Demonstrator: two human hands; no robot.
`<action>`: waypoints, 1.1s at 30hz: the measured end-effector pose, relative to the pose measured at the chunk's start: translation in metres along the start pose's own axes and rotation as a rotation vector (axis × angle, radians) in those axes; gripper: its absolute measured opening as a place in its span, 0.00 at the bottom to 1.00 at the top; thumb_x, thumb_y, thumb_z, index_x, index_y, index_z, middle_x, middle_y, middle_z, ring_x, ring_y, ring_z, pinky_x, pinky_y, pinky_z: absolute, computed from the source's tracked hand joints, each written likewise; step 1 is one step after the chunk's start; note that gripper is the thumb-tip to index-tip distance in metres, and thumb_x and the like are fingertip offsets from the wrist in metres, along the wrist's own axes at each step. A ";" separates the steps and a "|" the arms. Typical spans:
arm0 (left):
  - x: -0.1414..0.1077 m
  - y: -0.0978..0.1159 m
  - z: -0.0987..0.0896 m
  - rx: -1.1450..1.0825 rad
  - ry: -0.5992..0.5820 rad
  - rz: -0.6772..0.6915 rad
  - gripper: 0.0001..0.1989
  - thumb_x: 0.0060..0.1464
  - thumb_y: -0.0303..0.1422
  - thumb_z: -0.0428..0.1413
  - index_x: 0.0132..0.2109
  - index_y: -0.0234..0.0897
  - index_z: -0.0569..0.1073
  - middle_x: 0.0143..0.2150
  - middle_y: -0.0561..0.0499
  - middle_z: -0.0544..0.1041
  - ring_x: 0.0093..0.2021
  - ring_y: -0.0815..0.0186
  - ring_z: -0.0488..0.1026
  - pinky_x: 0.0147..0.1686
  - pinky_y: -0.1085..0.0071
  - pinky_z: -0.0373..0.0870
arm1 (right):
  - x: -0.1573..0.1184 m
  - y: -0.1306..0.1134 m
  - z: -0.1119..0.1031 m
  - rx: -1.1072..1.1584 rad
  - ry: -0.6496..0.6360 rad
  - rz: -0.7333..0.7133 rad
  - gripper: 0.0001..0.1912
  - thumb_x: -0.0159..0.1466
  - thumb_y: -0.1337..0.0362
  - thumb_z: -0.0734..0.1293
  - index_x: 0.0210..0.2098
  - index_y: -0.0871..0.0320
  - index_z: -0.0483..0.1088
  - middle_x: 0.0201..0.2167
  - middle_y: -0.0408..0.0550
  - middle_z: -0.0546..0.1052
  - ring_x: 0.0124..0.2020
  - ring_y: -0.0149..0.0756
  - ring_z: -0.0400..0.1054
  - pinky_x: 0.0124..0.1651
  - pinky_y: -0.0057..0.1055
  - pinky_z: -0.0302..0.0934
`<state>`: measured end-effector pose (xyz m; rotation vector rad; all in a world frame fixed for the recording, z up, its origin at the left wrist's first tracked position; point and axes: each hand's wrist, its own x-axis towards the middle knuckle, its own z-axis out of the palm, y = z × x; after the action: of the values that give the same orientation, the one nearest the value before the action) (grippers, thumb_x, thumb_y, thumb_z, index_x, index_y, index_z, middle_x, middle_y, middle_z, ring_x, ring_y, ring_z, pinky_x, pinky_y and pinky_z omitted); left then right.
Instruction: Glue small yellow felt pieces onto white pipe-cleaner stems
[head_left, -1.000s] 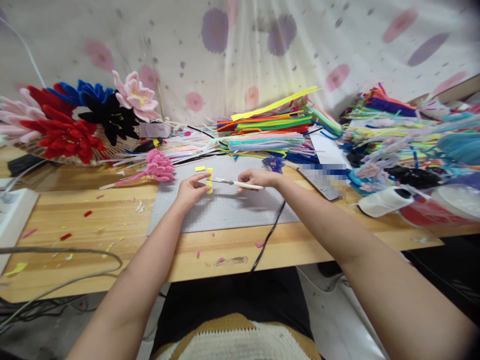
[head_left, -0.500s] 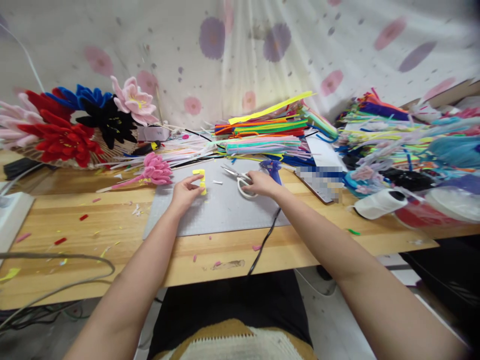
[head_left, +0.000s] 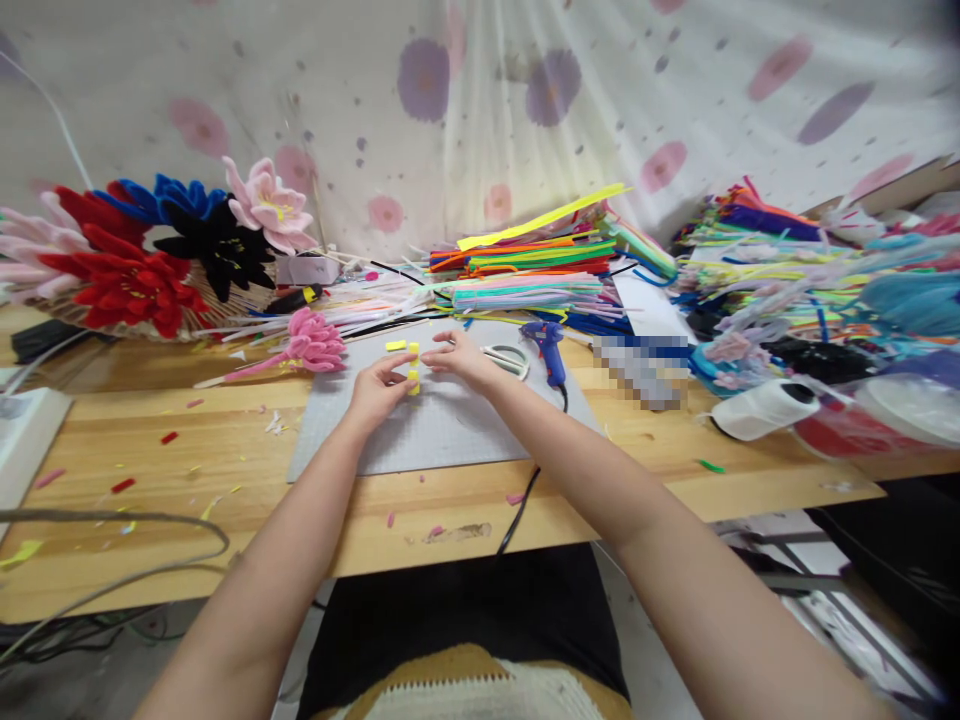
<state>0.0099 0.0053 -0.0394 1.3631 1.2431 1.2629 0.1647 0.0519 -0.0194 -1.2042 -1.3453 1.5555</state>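
My left hand [head_left: 379,393] is over the left part of a grey cutting mat [head_left: 442,440], thumb and fingers closed at a short yellow strip [head_left: 413,383]. Another short yellow piece [head_left: 395,346] lies just behind the fingertips. Close by on the right, my right hand [head_left: 459,362] reaches in with fingers bent and apart; nothing shows in them. Its fingertips are near the upper end of the yellow strip, but I cannot tell if they touch. White-handled scissors [head_left: 514,362] rest on the mat, their blades hidden behind my right hand.
A blue glue gun [head_left: 550,350] stands at the mat's right, its black cord running to the front edge. Bundled pipe cleaners [head_left: 532,290] lie behind. A pink fuzzy flower [head_left: 311,342] is at the left, with a basket of flowers beyond. A white bottle-like roll [head_left: 765,410] lies right.
My right hand has let go of the scissors, leaving them on the mat, and moved left to beside my left hand. The yellow material now shows as separate pieces.
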 end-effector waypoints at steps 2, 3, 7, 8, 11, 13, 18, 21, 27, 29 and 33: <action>0.001 -0.001 -0.002 -0.016 0.011 -0.009 0.27 0.30 0.35 0.65 0.43 0.34 0.76 0.35 0.48 0.78 0.24 0.72 0.69 0.25 0.75 0.64 | 0.003 0.003 0.012 0.108 0.003 0.018 0.27 0.45 0.69 0.73 0.38 0.57 0.55 0.26 0.39 0.72 0.28 0.26 0.68 0.39 0.29 0.64; 0.001 -0.001 -0.003 -0.022 0.015 -0.015 0.28 0.30 0.35 0.65 0.44 0.34 0.75 0.33 0.48 0.77 0.24 0.72 0.69 0.25 0.75 0.64 | 0.004 0.004 0.016 0.128 0.013 0.015 0.27 0.44 0.69 0.73 0.37 0.57 0.55 0.25 0.38 0.72 0.28 0.25 0.68 0.38 0.28 0.64; 0.003 -0.004 -0.006 -0.036 0.031 -0.027 0.29 0.31 0.35 0.65 0.46 0.34 0.74 0.29 0.50 0.76 0.23 0.72 0.68 0.25 0.75 0.64 | 0.006 0.004 0.023 0.101 0.048 -0.010 0.23 0.47 0.71 0.71 0.37 0.57 0.55 0.23 0.37 0.71 0.25 0.24 0.67 0.36 0.26 0.63; 0.003 -0.004 -0.006 -0.040 0.035 -0.030 0.29 0.31 0.35 0.65 0.46 0.33 0.74 0.29 0.50 0.76 0.23 0.72 0.68 0.25 0.75 0.63 | 0.006 0.003 0.023 0.087 0.053 -0.012 0.22 0.48 0.72 0.70 0.36 0.57 0.55 0.22 0.37 0.71 0.25 0.24 0.67 0.35 0.26 0.63; 0.003 -0.005 -0.006 -0.046 0.039 -0.049 0.30 0.31 0.35 0.64 0.47 0.33 0.74 0.26 0.51 0.76 0.22 0.73 0.67 0.25 0.75 0.63 | 0.005 0.001 0.023 0.055 0.071 -0.030 0.19 0.49 0.73 0.67 0.36 0.57 0.54 0.22 0.37 0.71 0.26 0.24 0.67 0.34 0.26 0.63; 0.002 -0.006 -0.005 -0.045 0.042 -0.054 0.30 0.32 0.34 0.64 0.48 0.33 0.74 0.24 0.52 0.75 0.22 0.73 0.67 0.25 0.76 0.63 | 0.004 0.000 0.023 0.042 0.071 -0.041 0.19 0.49 0.73 0.67 0.36 0.57 0.54 0.23 0.37 0.71 0.26 0.24 0.67 0.35 0.26 0.63; 0.001 -0.005 -0.004 -0.047 0.053 -0.052 0.29 0.31 0.34 0.64 0.46 0.34 0.75 0.24 0.53 0.75 0.22 0.73 0.67 0.24 0.76 0.63 | 0.004 0.001 0.026 0.031 0.078 -0.018 0.20 0.48 0.72 0.67 0.35 0.57 0.54 0.23 0.37 0.71 0.25 0.24 0.66 0.34 0.25 0.63; 0.001 -0.004 -0.003 -0.052 0.054 -0.057 0.28 0.31 0.33 0.64 0.46 0.34 0.75 0.26 0.52 0.76 0.22 0.73 0.67 0.24 0.76 0.63 | 0.007 0.003 0.028 0.016 0.103 -0.023 0.18 0.48 0.73 0.67 0.34 0.57 0.54 0.21 0.36 0.70 0.23 0.24 0.65 0.32 0.25 0.62; 0.002 -0.006 -0.003 -0.098 0.158 -0.056 0.30 0.30 0.29 0.63 0.48 0.37 0.74 0.43 0.48 0.76 0.25 0.75 0.69 0.28 0.75 0.67 | 0.005 -0.002 0.019 0.004 0.106 -0.021 0.18 0.48 0.73 0.67 0.33 0.57 0.55 0.20 0.36 0.69 0.23 0.24 0.65 0.32 0.25 0.60; 0.003 -0.006 -0.003 -0.122 0.220 -0.080 0.32 0.30 0.28 0.63 0.49 0.38 0.73 0.48 0.46 0.74 0.26 0.75 0.70 0.31 0.74 0.68 | 0.000 -0.004 0.016 0.051 0.021 -0.049 0.19 0.47 0.71 0.68 0.34 0.57 0.55 0.21 0.36 0.70 0.24 0.24 0.66 0.34 0.25 0.61; 0.004 -0.006 -0.002 -0.195 0.246 -0.149 0.32 0.30 0.28 0.63 0.49 0.35 0.72 0.49 0.44 0.74 0.28 0.73 0.71 0.32 0.74 0.68 | -0.007 0.000 0.015 0.042 -0.139 -0.096 0.20 0.45 0.70 0.70 0.33 0.57 0.58 0.24 0.36 0.72 0.26 0.24 0.67 0.36 0.26 0.60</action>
<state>0.0069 0.0099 -0.0444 0.9800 1.3227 1.4354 0.1526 0.0412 -0.0181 -1.0067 -1.4307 1.6149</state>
